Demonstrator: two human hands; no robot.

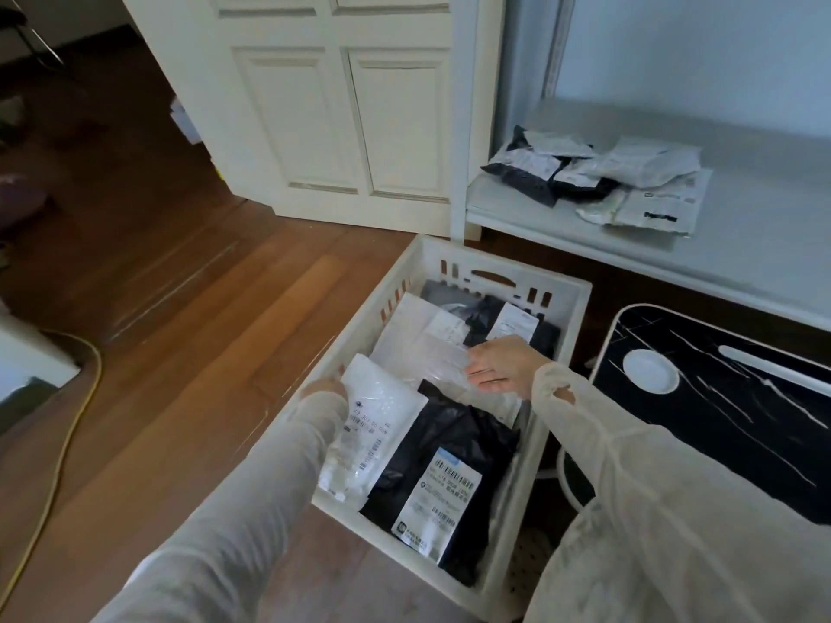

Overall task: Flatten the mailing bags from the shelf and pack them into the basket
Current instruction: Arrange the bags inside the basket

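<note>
L hand (326, 388) grip pinching white bag (373, 424) – R hand (499, 366) grip spread flat in basket (580, 290).

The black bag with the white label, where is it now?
The black bag lies in the near end of the basket, right of the white bag that the left hand holds.

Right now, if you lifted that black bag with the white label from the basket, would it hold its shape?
Probably not. The black bag is wrinkled and lies flat in the basket, so it likely droops and weighs little. Its glossy plastic looks slippery; the right hand presses a clear one flat.
</note>
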